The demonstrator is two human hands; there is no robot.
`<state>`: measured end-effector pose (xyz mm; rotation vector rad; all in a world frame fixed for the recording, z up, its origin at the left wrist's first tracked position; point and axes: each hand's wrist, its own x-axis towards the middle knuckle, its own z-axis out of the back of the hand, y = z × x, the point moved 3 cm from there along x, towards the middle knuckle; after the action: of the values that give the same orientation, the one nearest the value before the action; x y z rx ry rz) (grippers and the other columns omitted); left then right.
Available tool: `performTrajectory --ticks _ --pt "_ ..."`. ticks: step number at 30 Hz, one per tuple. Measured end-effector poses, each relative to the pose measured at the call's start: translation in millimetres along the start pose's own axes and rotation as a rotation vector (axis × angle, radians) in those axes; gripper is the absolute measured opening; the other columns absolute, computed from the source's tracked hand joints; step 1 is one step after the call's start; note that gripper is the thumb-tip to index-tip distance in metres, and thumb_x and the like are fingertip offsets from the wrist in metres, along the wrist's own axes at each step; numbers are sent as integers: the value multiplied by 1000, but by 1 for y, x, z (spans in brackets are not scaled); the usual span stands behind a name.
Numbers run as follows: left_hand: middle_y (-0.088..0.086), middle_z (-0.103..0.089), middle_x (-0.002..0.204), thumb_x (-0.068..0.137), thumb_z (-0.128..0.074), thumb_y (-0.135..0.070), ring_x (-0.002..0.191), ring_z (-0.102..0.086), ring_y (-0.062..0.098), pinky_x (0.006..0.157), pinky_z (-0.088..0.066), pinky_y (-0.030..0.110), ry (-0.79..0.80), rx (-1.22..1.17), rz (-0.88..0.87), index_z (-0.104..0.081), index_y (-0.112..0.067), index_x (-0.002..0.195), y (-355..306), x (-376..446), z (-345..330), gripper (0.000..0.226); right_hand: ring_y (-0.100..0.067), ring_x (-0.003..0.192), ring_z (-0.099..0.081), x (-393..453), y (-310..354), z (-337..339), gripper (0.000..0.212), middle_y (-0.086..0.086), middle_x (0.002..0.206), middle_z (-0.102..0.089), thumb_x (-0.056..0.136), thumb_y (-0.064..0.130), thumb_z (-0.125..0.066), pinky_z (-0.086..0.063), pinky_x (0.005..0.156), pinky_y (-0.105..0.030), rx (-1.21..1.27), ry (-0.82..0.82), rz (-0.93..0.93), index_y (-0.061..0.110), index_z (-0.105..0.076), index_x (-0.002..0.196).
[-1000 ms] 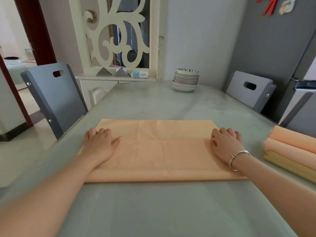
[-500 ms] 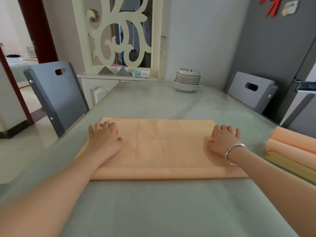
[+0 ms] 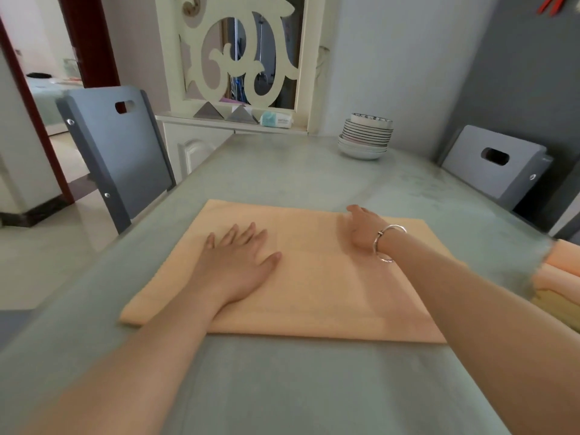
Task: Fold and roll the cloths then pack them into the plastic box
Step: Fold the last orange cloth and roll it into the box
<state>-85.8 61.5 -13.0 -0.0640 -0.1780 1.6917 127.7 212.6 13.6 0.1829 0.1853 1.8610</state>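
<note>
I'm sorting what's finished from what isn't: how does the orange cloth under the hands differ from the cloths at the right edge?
The orange cloth lies flat and folded under both hands; the cloths at the right edge look rolled and stacked. One is wide and untouched by rolling; the others are compact. Both share the table.

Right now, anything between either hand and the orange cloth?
Nothing visible. The left hand lies flat on the orange cloth, fingers spread. The right hand is over its far middle, blurred, so contact there is unclear. The plastic box is out of view.
</note>
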Motion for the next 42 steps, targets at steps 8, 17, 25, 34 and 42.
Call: performTrajectory --ticks 8,17,25,34,42 --pt "-15 5 158 90 -13 -67 146 5 13 118 0 48 6 5 1 -4 -38 150 3 1 -3 68 -25 117 -36 15 4 18 27 -1 90 -47 85 18 -47 -32 86 -34 -237 24 -16 17 -49 111" --pt "-8 -6 159 86 -51 -43 146 -11 17 118 -8 45 -654 -136 -149 -18 -22 149 -5 -24 30 74 -23 108 -47 -66 26 58 23 1 101 -55 82 31 -53 -29 99 -33 -341 -242 398 20 -53 103" --pt "-9 -65 110 48 -78 -10 114 -57 23 104 -24 42 -579 210 -340 -67 -29 88 3 -49 55 45 -15 96 -55 -156 5 59 11 14 82 -54 83 26 -49 -26 104 -28 -323 -122 445 30 -47 92" --pt "-9 -66 113 79 -46 -14 107 -59 17 85 -47 31 -212 208 -200 -62 -31 108 32 -96 49 37 -4 85 -52 -205 -25 59 11 18 85 -54 79 22 -52 -36 80 -19 -223 -111 394 32 -49 81" --pt "-25 -22 152 97 -35 -38 139 -29 7 104 -32 26 31 140 -156 -30 -47 141 25 -127 47 45 -12 104 -53 -231 -36 43 9 11 109 -60 84 21 -50 -43 88 -29 -88 -29 295 27 -55 89"
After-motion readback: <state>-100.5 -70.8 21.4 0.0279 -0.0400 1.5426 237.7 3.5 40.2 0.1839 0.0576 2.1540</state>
